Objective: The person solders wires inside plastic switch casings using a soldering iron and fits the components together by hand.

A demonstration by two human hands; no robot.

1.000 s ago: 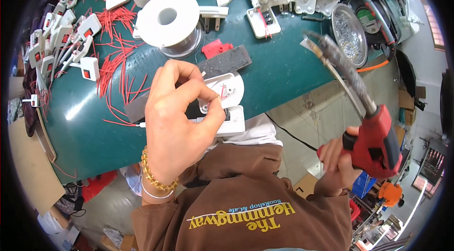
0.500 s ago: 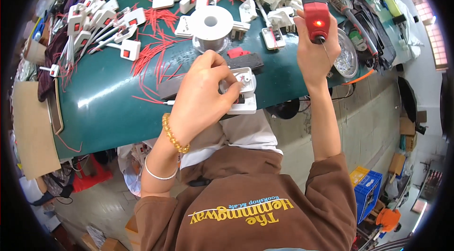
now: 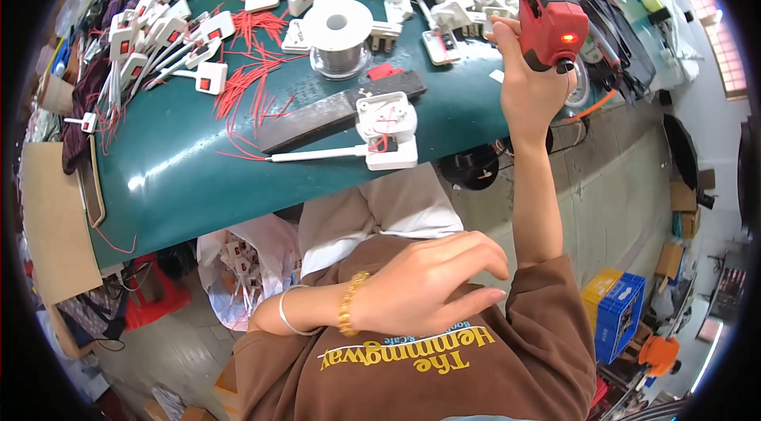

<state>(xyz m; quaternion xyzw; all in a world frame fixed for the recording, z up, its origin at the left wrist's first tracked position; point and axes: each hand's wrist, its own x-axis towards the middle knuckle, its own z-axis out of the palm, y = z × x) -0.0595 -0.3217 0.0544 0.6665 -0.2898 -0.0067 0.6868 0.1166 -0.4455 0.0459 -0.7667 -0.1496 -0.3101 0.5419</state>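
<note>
- The right hand [image 3: 529, 96] has its fingers clamped round the grip of a red power screwdriver [image 3: 548, 5], held up over the far right part of the table [image 3: 182, 175]; a small light glows on the tool's body.
- The tool's working end points away toward the top of the view and is cut off there, so whether a bit is fitted cannot be told.
- The left hand [image 3: 424, 282] holds nothing: fingers loosely apart and slightly curled, hovering in front of the chest, well apart from the table, with a gold bracelet [image 3: 349, 304] and a thin bangle at the wrist.
- The white switch housing [image 3: 386, 129] lies open-side up at the near edge of the table, a white stem reaching left from it, just beside a dark flat bar [image 3: 337, 109].
- Risk, as a judgement: no hand steadies the housing, and it sits close to the edge, so a push from the driver could skid it off or twist it.
- Loose red wires [image 3: 254, 84] lie near it and could snag or get pinched.
- The right forearm rises steeply from the elbow, wrist bent back; the left forearm crosses the body level.
</note>
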